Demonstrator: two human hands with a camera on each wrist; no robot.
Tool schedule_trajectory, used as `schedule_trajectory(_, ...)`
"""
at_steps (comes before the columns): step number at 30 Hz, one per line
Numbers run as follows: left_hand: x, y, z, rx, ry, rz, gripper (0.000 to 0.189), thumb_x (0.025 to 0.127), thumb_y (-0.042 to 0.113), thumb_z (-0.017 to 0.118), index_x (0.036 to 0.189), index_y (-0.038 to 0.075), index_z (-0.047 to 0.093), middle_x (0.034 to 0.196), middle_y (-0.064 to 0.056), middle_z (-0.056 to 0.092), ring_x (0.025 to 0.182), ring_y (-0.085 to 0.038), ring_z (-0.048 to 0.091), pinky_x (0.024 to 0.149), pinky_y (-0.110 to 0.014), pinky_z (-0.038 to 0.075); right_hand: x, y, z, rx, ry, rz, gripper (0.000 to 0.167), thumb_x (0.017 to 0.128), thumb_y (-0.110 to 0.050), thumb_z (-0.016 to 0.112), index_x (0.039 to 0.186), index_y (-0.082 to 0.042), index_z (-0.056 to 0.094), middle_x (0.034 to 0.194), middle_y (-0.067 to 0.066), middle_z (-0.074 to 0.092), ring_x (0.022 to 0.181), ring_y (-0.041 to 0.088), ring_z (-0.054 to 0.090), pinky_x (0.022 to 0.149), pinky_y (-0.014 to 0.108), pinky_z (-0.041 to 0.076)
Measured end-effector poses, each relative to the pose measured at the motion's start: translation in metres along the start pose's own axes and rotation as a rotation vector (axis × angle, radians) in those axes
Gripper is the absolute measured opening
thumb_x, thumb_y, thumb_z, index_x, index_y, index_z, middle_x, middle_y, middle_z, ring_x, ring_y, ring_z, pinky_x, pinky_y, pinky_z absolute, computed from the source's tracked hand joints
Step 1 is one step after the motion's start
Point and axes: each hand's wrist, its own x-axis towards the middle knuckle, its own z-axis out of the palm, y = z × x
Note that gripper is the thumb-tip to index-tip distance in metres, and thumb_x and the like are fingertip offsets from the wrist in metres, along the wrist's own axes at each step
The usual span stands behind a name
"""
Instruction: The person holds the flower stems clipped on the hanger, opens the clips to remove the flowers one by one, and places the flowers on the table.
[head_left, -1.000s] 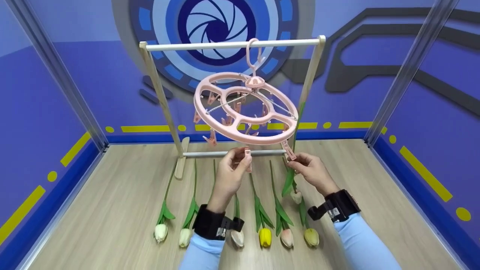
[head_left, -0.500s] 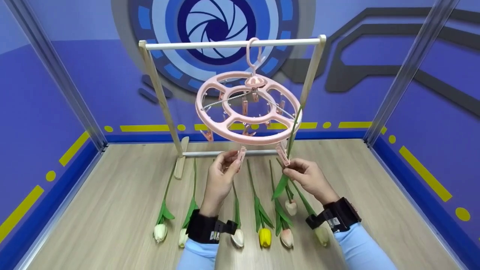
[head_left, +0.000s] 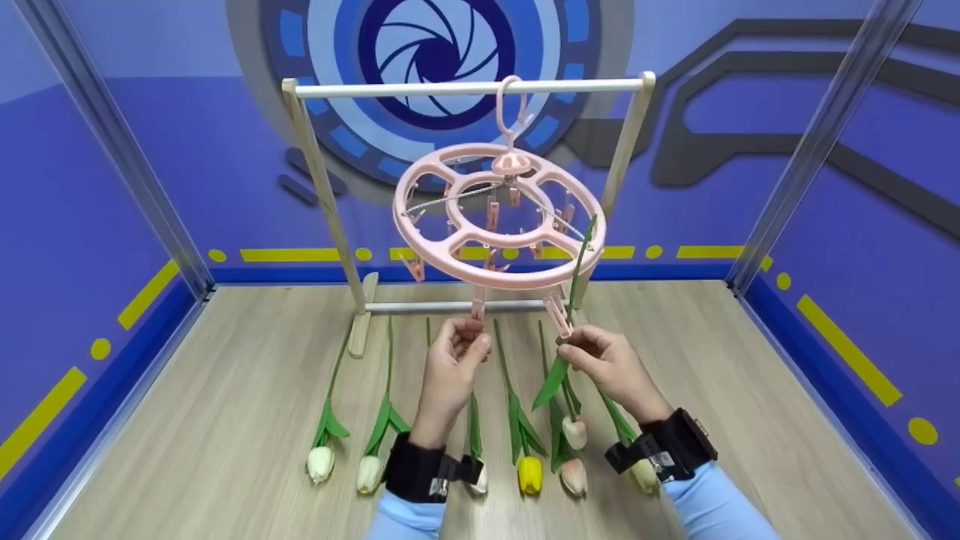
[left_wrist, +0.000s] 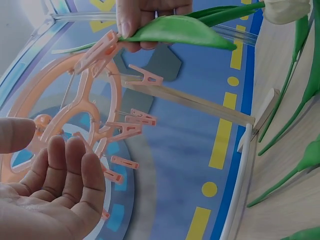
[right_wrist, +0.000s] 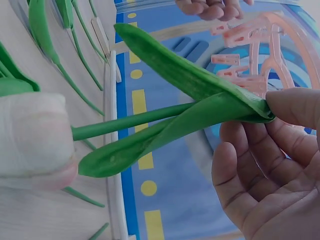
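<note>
My right hand (head_left: pixel 611 364) pinches a tulip (head_left: pixel 574 433) by its stem and leaf base, with the pale bloom hanging down and the stem end up by the hanger's rim. A pink clothespin (head_left: pixel 558 315) hangs right at those fingertips, its lower end overlapping the stem. In the right wrist view, the green leaves (right_wrist: pixel 200 107) meet at my thumb and fingers. My left hand (head_left: pixel 454 367) is just under another pink clothespin (head_left: pixel 478 306); in the left wrist view, its thumb and bent fingers (left_wrist: pixel 75 165) are apart with nothing between them. Both clothespins hang from the round pink hanger (head_left: pixel 499 279).
The hanger hooks over the top bar (head_left: pixel 390 91) of a wooden rack. Several tulips lie in a row on the wooden table (head_left: pixel 225 420), including a yellow one (head_left: pixel 530 475) and a white one (head_left: pixel 320 465). Patterned blue walls enclose the table.
The right hand has moved left and slightly down with the tulip and the clothespin beside it. The left hand has let go of its clothespin, which hangs. The hanger has turned a little.
</note>
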Motion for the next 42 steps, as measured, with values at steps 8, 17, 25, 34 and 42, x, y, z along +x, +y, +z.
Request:
schedule_trajectory(8,-0.004,0.0,0.011,0.077,-0.066,0.056,0.028,0.104,0.008,0.06,0.127,-0.007,0.056,0.118,-0.021,0.061,0.106,-0.024,0.06,0.092,-0.029,0.05,-0.004,-0.009,0.01,-0.002,0.006,-0.047,0.014,0.1,-0.005,0.066,0.109,0.006,0.07,0.095,0.015,0.069,0.078,0.009,0.059,0.072,0.021,0.05)
schedule_trajectory(17,-0.003,0.001,0.017,0.144,-0.142,0.114,0.031,0.105,0.013,0.06,0.131,-0.004,0.059,0.124,-0.02,0.064,0.112,-0.03,0.062,0.095,-0.038,0.051,-0.005,-0.014,0.022,-0.012,0.022,-0.081,0.008,0.1,-0.003,0.066,0.104,0.003,0.07,0.088,0.009,0.064,0.073,0.009,0.055,0.067,0.022,0.047)
schedule_trajectory(25,-0.001,0.001,0.018,0.139,-0.182,0.12,0.044,0.106,0.017,0.059,0.146,-0.001,0.052,0.137,-0.018,0.062,0.122,-0.032,0.06,0.102,-0.049,0.048,-0.006,-0.016,0.032,0.01,0.01,-0.094,0.009,0.1,-0.002,0.064,0.104,0.006,0.068,0.088,0.011,0.065,0.071,0.008,0.054,0.066,0.022,0.046)
schedule_trajectory(34,0.002,-0.002,0.018,0.088,-0.217,0.121,0.052,0.108,0.016,0.055,0.156,0.001,0.041,0.141,-0.018,0.06,0.128,-0.034,0.057,0.104,-0.044,0.046,-0.007,-0.016,0.042,0.013,-0.003,-0.15,0.01,0.102,-0.003,0.063,0.103,0.006,0.068,0.091,0.013,0.067,0.077,0.008,0.057,0.069,0.022,0.048)
schedule_trajectory(42,0.003,-0.002,0.02,0.01,-0.209,0.131,0.047,0.109,0.014,0.054,0.153,0.004,0.047,0.138,-0.018,0.061,0.129,-0.032,0.057,0.104,-0.039,0.048,-0.006,-0.015,0.049,0.023,-0.029,-0.186,0.008,0.102,-0.002,0.062,0.103,0.004,0.068,0.091,0.014,0.067,0.079,0.008,0.059,0.071,0.023,0.051)
